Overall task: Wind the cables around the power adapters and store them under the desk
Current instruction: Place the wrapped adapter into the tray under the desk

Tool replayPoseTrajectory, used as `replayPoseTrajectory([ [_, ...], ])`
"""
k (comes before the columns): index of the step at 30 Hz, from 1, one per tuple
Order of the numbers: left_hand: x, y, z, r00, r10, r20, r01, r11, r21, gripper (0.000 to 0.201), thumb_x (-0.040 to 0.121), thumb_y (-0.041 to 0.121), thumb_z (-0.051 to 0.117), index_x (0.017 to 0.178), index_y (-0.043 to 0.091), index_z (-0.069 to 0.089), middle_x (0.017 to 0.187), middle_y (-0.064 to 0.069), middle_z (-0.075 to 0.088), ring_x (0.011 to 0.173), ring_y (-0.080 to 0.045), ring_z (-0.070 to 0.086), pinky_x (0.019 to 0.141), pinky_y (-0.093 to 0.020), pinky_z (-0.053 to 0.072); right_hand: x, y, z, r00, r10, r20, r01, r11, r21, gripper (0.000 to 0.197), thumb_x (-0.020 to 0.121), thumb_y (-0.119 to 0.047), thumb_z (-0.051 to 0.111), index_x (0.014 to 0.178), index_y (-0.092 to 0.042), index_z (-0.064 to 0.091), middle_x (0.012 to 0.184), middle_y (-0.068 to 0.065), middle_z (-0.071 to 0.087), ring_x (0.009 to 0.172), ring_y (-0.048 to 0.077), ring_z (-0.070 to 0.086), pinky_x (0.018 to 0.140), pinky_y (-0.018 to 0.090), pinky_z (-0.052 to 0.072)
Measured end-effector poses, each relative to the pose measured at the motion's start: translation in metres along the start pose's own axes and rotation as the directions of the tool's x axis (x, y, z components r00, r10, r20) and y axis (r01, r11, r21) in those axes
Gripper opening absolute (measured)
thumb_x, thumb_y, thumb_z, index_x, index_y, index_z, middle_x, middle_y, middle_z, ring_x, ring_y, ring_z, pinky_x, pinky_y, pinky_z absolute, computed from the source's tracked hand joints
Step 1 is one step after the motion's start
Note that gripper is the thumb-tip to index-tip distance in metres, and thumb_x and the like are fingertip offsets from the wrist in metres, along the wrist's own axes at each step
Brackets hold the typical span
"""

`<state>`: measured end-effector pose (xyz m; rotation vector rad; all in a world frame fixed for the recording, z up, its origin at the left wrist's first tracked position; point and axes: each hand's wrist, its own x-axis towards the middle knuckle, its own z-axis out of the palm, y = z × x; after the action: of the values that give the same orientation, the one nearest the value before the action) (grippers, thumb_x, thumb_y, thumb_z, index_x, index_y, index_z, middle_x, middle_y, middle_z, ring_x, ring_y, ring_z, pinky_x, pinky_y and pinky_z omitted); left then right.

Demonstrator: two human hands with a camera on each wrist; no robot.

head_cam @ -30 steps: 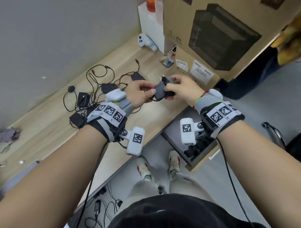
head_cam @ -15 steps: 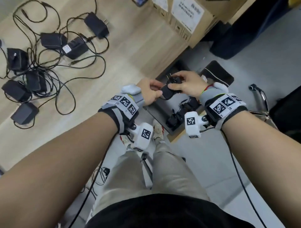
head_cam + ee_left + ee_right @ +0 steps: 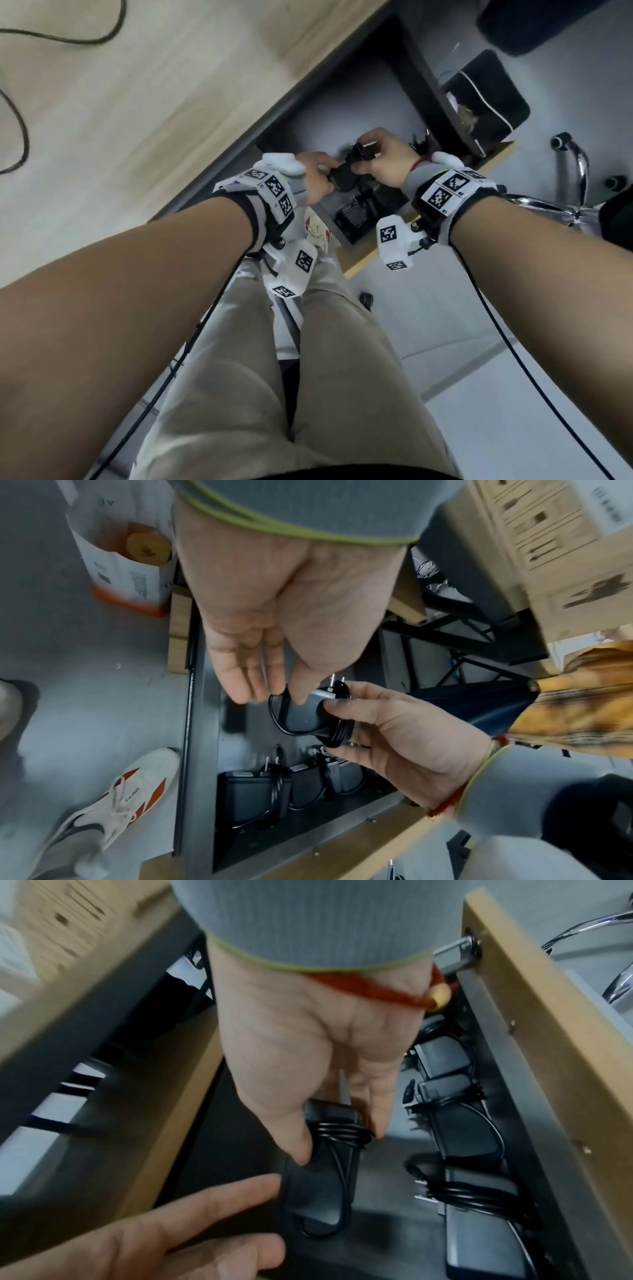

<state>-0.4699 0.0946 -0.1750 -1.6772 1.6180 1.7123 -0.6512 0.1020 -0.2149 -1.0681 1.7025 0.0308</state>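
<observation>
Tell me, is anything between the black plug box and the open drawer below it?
Nothing visible. The black cable-wrapped power adapter hangs above a bare patch of the open grey metal drawer; the other wound black adapters lie aside along its front wall.

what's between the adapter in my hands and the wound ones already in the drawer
Only bare grey drawer floor: the right wrist view shows an open gap between the held adapter and the stored adapters.

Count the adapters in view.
4. One adapter is gripped by the left hand and right hand above the drawer; three adapters lie side by side along its front. Others may be hidden behind the hands.
</observation>
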Motion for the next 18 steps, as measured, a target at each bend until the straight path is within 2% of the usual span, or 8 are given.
replayPoseTrajectory([
  [3, 0.019, -0.015, 0.013, 0.999, -0.038, 0.028, 0.036, 0.998, 0.051, 0.041, 0.091, 0.009, 0.058, 0.132, 0.017, 0.058, 0.105, -0.002, 0.066, 0.096, -0.024, 0.064, 0.090, -0.034, 0.052, 0.018, 0.014, 0.019, 1.000, 0.003, 0.028, -0.002, 0.999, -0.054, 0.052, 0.080, -0.025, 0.074, 0.126, -0.033, 0.052, 0.115, -0.001, 0.062, 0.099, 0.020, 0.061, 0.087, 0.028, 0.048],
  [5, 0.036, -0.025, 0.022, 0.995, -0.079, 0.065, 0.074, 0.994, 0.081, 0.042, 0.093, 0.012, 0.057, 0.134, 0.016, 0.056, 0.117, -0.008, 0.067, 0.105, -0.029, 0.065, 0.096, -0.040, 0.052, 0.034, 0.022, 0.031, 0.999, 0.002, 0.040, 0.002, 0.994, -0.107, 0.052, 0.080, -0.023, 0.074, 0.126, -0.033, 0.053, 0.115, -0.003, 0.060, 0.099, 0.019, 0.059, 0.082, 0.024, 0.044],
  [7, 0.043, -0.030, 0.029, 0.987, -0.119, 0.105, 0.113, 0.992, 0.056, 0.046, 0.094, 0.011, 0.056, 0.139, 0.015, 0.051, 0.123, -0.012, 0.066, 0.101, -0.029, 0.068, 0.091, -0.041, 0.056, 0.039, 0.024, 0.036, 0.999, -0.003, 0.050, 0.011, 0.988, -0.154, 0.053, 0.079, -0.021, 0.074, 0.127, -0.031, 0.053, 0.115, -0.004, 0.059, 0.099, 0.018, 0.057, 0.081, 0.021, 0.039],
  [10, 0.053, -0.036, 0.037, 0.974, -0.163, 0.159, 0.170, 0.985, -0.026, 0.045, 0.095, 0.008, 0.055, 0.139, 0.010, 0.047, 0.119, -0.015, 0.067, 0.084, -0.025, 0.068, 0.086, -0.043, 0.059, 0.045, 0.030, 0.043, 0.998, -0.009, 0.069, 0.023, 0.977, -0.214, 0.055, 0.078, -0.021, 0.076, 0.127, -0.029, 0.052, 0.121, -0.001, 0.061, 0.107, 0.019, 0.059, 0.083, 0.019, 0.038],
  [15, 0.062, -0.045, 0.048, 0.957, -0.209, 0.201, 0.235, 0.965, -0.113, 0.042, 0.095, 0.005, 0.055, 0.136, 0.003, 0.046, 0.120, -0.018, 0.066, 0.093, -0.027, 0.070, 0.086, -0.042, 0.059, 0.048, 0.037, 0.051, 0.995, -0.040, 0.086, 0.064, 0.952, -0.300, 0.061, 0.074, -0.034, 0.081, 0.127, -0.029, 0.052, 0.128, 0.006, 0.054, 0.112, 0.023, 0.055, 0.084, 0.022, 0.036],
  [18, 0.069, -0.044, 0.052, 0.929, -0.271, 0.250, 0.314, 0.937, -0.153, 0.046, 0.097, 0.000, 0.052, 0.142, 0.003, 0.041, 0.125, -0.019, 0.063, 0.103, -0.033, 0.067, 0.089, -0.043, 0.057, 0.048, 0.036, 0.048, 0.993, -0.056, 0.101, 0.088, 0.933, -0.348, 0.063, 0.077, -0.036, 0.081, 0.132, -0.026, 0.051, 0.130, 0.000, 0.059, 0.117, 0.022, 0.057, 0.087, 0.020, 0.036],
])
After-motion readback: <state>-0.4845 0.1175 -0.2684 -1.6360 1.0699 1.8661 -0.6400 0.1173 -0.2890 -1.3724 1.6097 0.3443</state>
